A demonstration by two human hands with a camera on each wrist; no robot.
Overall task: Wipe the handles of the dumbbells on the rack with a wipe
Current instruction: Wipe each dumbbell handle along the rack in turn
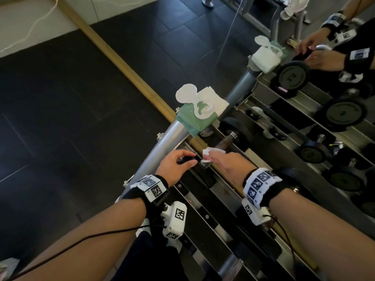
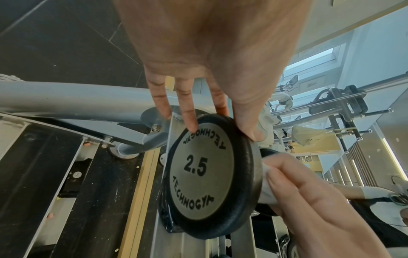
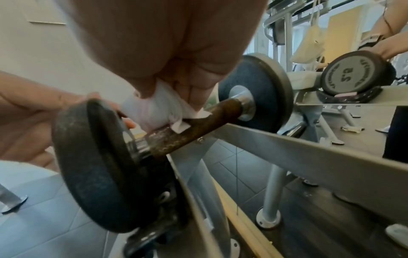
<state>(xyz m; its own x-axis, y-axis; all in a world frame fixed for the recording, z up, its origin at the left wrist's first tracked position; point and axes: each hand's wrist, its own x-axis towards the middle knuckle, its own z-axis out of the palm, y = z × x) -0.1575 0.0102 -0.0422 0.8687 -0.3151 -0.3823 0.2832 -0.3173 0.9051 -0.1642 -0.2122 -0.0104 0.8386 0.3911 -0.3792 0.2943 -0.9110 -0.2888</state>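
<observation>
A small dumbbell lies in the rack's end cradle, with a rusty brown handle between two black plates. My left hand grips the near plate, marked 2.5, by its rim, thumb on top. The right hand pinches a crumpled white wipe and presses it on the handle close to the near plate. The far plate stands free.
A green wipes pack with its white lid open sits on the rack's post. A mirror behind the rack repeats my hands and several dumbbells. Another dumbbell lies under my right wrist. Black floor tiles spread to the left.
</observation>
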